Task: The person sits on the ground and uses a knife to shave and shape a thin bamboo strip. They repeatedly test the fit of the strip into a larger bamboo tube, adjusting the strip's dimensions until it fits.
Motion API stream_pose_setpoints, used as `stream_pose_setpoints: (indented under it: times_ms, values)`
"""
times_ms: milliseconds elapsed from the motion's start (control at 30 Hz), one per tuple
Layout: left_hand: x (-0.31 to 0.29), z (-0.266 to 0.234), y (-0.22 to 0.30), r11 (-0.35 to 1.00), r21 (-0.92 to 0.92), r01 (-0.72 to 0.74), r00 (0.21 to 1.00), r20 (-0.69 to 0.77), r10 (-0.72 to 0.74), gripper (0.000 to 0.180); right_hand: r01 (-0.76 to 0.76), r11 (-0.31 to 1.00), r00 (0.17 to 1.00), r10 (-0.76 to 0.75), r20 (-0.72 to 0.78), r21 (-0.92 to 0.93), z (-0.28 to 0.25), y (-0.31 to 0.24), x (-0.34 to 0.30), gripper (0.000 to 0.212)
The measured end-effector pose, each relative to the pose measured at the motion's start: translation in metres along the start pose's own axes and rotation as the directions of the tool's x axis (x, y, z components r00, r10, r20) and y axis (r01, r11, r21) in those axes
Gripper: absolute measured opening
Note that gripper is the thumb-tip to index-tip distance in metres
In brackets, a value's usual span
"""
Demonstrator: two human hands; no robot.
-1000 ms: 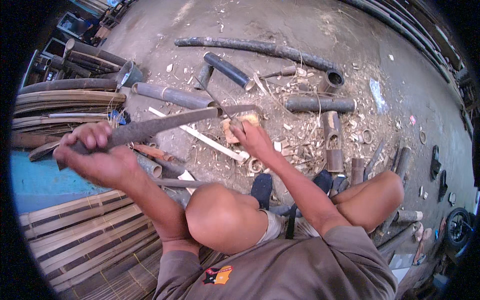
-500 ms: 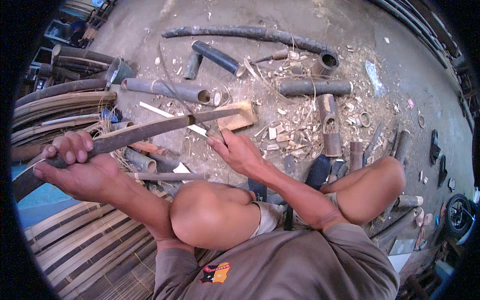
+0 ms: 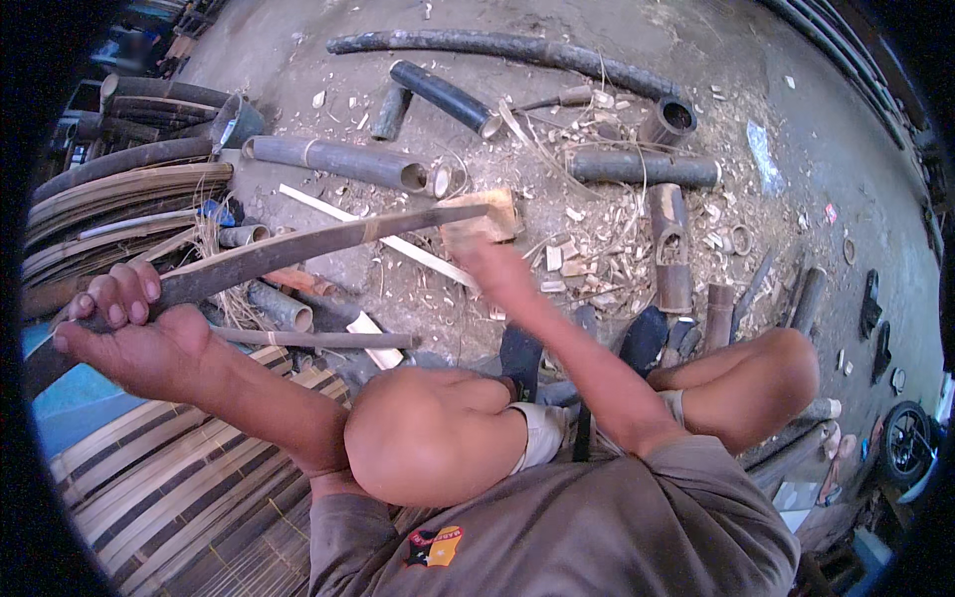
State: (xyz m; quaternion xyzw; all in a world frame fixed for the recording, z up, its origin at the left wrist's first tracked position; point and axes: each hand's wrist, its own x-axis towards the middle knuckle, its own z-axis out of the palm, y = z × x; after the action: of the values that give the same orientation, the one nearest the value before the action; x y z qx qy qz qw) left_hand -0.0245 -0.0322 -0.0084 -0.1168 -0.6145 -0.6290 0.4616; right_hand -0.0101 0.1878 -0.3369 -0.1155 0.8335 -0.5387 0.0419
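My left hand (image 3: 134,333) is closed around the lower end of a long, slightly bent bamboo strip (image 3: 288,257), dark on one side and pale along its edge. The strip slopes up to the right, and its far end lies over a pale wooden block (image 3: 502,224) on the floor. My right hand (image 3: 487,269) is just below the block and the strip's far end. Motion smears its fingers, and no blade can be made out there now. A narrow pale bamboo slat (image 3: 418,254) lies on the floor beneath the strip, reaching toward my right hand.
Bamboo tubes (image 3: 343,161) and a notched bamboo piece (image 3: 671,249) lie ahead among wood chips (image 3: 577,259). A long dark pole (image 3: 497,45) lies farther off. Bundled strips (image 3: 129,199) are stacked at left, above a slatted bamboo mat (image 3: 179,488). A wheel (image 3: 905,443) stands at far right.
My right hand has moved forward and right, toward the block, and is now blurred. The thin dark blade seen in it earlier no longer shows. My left hand keeps its grip on the strip.
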Motion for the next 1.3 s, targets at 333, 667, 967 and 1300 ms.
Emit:
stream_pose_setpoints:
  times_ms: [333, 667, 967, 1300]
  values:
    - [0.026, -0.017, -0.025, 1.0, -0.016, 0.023, 0.999, -0.047, -0.024, 0.039, -0.253, 0.959, 0.961, 0.265, 0.082, -0.128, 0.007, 0.038, 0.003, 0.049]
    - [0.031, 0.017, -0.033, 0.999, 0.054, 0.001, 0.988, -0.154, 0.008, 0.037, -0.47, 0.879, 0.883, 0.468, -0.041, -0.077, 0.021, 0.154, -0.019, 0.062]
    - [0.013, 0.052, -0.022, 0.97, -0.217, 0.108, 0.974, -0.171, -0.147, 0.051, -0.311, 0.946, 0.95, 0.313, -0.015, 0.089, -0.027, -0.027, -0.016, 0.046]
    - [-0.033, 0.086, 0.017, 0.991, -0.089, 0.096, 0.995, 0.001, -0.096, 0.039, 0.47, 0.801, 0.882, -0.409, -0.234, 0.371, -0.108, -0.202, -0.046, 0.032]
